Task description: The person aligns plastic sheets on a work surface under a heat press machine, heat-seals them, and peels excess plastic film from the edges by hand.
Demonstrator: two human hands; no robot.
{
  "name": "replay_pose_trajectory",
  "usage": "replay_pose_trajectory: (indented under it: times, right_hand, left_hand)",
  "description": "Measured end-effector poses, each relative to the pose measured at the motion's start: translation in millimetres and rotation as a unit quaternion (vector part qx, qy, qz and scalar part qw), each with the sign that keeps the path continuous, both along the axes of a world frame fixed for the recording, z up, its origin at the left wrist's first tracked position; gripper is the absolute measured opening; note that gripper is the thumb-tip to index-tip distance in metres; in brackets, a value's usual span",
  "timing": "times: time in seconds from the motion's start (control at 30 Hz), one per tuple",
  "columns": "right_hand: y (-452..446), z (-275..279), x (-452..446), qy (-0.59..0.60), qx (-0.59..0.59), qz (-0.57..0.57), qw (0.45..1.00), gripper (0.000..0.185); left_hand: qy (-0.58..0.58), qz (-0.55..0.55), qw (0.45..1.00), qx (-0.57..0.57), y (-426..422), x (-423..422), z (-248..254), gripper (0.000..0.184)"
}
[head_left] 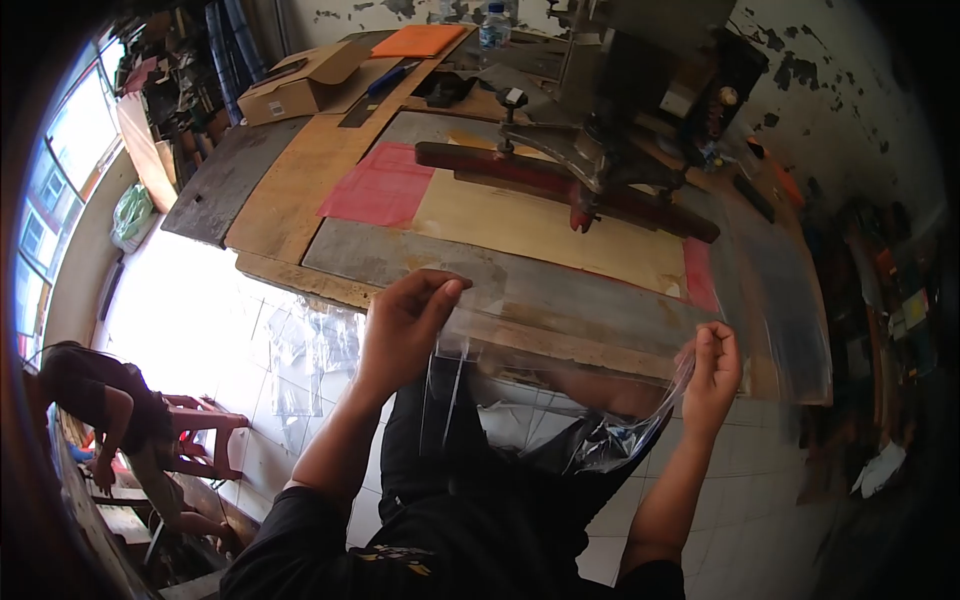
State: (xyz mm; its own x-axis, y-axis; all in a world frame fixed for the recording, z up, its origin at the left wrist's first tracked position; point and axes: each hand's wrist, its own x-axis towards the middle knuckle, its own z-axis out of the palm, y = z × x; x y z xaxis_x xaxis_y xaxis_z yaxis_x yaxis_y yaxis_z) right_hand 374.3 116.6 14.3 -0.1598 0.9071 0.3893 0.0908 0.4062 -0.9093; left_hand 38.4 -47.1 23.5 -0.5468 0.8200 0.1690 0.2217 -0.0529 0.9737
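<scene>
A clear plastic sheet (560, 375) hangs between my two hands over my lap, at the table's front edge. My left hand (412, 315) pinches its upper left part between thumb and fingers. At the right end, my right hand (711, 370) is closed on the sheet's edge. Beyond the hands, a grey metal plate (360, 248) lies on the table, with a cream sheet (500, 222) and a pink-red piece (380, 186) on it. A dark red press bar (470, 160) spans above the cream sheet.
An open cardboard box (290, 95), an orange sheet (418, 41) and a water bottle (494, 28) are at the back. Clear plastic sheets (790, 300) lie at the table's right side. Another person (110, 400) sits bent at the lower left, by a red stool (205, 430).
</scene>
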Motion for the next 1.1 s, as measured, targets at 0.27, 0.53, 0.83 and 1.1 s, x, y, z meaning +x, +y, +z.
replay_pose_trajectory:
  times: [0.27,0.53,0.83,1.1]
  right_hand:
    - [3,8,-3,0.007,-0.022,-0.016,1.000,0.021]
    - [13,0,-5,-0.008,-0.038,-0.011,0.999,0.020]
    - [86,-13,-27,-0.164,0.010,-0.009,0.986,0.020]
    - [157,-12,-58,-0.328,0.042,0.000,0.944,0.012]
  left_hand:
    - [-0.019,-0.019,0.999,0.030,7,4,5,0.026]
    - [0.025,-0.008,0.999,0.033,18,-5,-2,0.026]
    - [0.143,-0.013,0.988,-0.060,82,-49,-16,0.025]
    - [0.288,-0.057,0.948,-0.120,160,-79,-22,0.026]
